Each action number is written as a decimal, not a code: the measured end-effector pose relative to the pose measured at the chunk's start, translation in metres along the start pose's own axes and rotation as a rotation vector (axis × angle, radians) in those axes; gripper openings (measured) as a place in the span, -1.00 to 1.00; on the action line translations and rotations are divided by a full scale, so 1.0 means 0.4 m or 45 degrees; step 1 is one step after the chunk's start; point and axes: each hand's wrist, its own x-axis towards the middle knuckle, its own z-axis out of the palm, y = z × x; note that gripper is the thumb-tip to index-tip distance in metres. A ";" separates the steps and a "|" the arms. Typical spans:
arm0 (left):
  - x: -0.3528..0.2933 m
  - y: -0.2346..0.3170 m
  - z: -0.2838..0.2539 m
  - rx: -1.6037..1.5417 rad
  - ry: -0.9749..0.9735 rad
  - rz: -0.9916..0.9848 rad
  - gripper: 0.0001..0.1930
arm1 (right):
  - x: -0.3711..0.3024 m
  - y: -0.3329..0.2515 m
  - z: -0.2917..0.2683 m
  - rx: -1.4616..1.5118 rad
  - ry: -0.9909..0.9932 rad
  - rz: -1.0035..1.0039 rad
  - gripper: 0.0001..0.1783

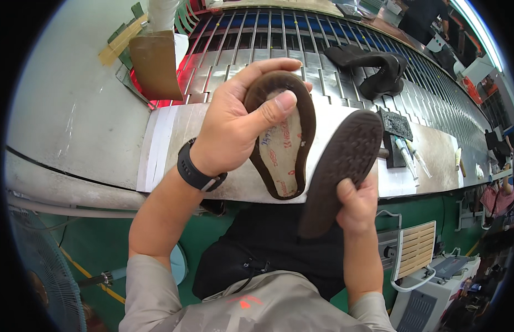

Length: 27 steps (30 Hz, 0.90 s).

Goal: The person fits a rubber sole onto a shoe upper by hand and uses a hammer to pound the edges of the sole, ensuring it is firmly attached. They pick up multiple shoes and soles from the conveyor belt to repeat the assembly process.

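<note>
My left hand [232, 127] is closed around a dark brown shoe upper [308, 119], turned bottom up, with its thumb resting on the pale insole board [280, 160]. The board carries red and blue markings. In my right hand [359, 207] is a separate dark brown shoe sole [351, 149], its bumpy tread showing and the thumb pressed on it. Sole and upper are held side by side above the bench, and the sole is tilted. A watch with a black strap [196, 169] is on my left wrist.
Beyond the pale bench board [345, 110] runs a metal roller conveyor [257, 39], with dark footwear [384, 72] lying on it. At right are a black block [397, 123] and syringe-like tubes [407, 157]. A brown sheet [156, 66] hangs at left; a fan [44, 276] stands below.
</note>
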 end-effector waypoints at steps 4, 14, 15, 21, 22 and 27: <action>-0.018 0.009 0.016 -0.017 -0.054 0.029 -0.47 | -0.019 -0.010 0.088 0.066 -0.126 0.085 -0.64; -0.038 0.042 0.034 -0.279 -0.086 -0.037 -0.25 | 0.025 -0.015 0.130 -0.046 -0.234 0.017 -0.74; -0.041 0.042 0.034 -0.216 -0.106 -0.036 -0.16 | 0.024 -0.014 0.133 -0.091 -0.217 0.020 -0.74; -0.051 0.050 0.047 -0.121 -0.149 -0.095 -0.04 | 0.019 -0.021 0.135 -0.210 -0.203 0.017 -0.74; -0.052 0.045 0.046 -0.113 -0.176 -0.070 -0.06 | 0.017 -0.021 0.134 -0.196 -0.211 0.004 -0.74; -0.048 0.024 0.032 -0.012 -0.278 0.090 -0.06 | 0.013 -0.014 0.129 -0.208 -0.198 0.025 -0.74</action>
